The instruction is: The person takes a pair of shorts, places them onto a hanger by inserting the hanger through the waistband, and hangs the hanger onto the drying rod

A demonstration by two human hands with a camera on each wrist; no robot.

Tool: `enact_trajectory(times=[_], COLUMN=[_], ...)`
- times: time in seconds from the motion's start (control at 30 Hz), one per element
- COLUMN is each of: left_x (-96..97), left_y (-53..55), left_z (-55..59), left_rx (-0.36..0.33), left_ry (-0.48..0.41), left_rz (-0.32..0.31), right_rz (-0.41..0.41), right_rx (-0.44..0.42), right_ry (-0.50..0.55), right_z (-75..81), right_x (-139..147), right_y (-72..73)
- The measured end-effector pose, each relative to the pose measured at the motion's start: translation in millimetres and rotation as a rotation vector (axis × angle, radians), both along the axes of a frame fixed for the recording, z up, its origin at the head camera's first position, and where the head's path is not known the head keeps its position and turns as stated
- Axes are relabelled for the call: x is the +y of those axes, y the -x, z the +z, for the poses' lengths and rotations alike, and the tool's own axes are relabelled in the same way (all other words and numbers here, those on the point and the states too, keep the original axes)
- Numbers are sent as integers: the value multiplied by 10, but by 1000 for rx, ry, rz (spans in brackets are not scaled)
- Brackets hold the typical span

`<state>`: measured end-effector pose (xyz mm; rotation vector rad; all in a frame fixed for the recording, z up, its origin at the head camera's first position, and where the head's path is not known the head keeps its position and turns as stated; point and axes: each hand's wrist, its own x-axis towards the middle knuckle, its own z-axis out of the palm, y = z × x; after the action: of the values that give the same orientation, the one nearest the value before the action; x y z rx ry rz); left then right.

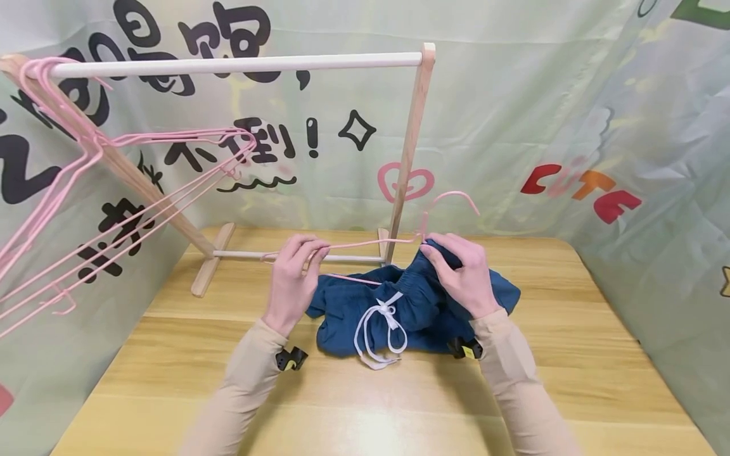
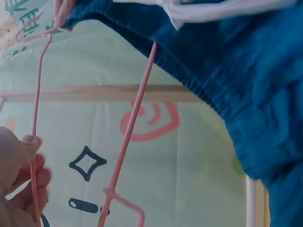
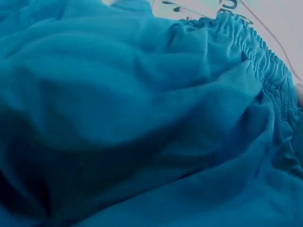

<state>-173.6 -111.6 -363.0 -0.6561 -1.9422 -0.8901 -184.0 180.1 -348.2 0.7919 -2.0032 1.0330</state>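
Hanger [image 2: 132,118] is pinched by the left hand [image 1: 293,275], prob for steering; waistband [image 1: 412,288] is pinched up by the right hand [image 1: 464,272], likely for clearance.

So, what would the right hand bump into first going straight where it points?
Past the blue garment and pink hanger at its fingertips, the right hand would probably meet the wooden post, though depth is unclear.

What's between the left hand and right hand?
The head view shows the upper bar of a thin pink hanger running from the left hand toward the right hand above the navy cloth garment; a white rod crosses behind.
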Motion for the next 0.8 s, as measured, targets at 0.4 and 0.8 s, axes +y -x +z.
enact_trajectory(times=[0.4,0.8], left_x=[205,45], left_y=[-33,217], left_z=[-347,-645], left_rx=[19,-641], left_ry=[-22,289], left_rz=[-370,-252], right_rz=[-48,-57], right_rx=[-14,25], right_ry=[153,231], right_z=[-109,-197], right_x=[101,101], right_y=[-33,-67])
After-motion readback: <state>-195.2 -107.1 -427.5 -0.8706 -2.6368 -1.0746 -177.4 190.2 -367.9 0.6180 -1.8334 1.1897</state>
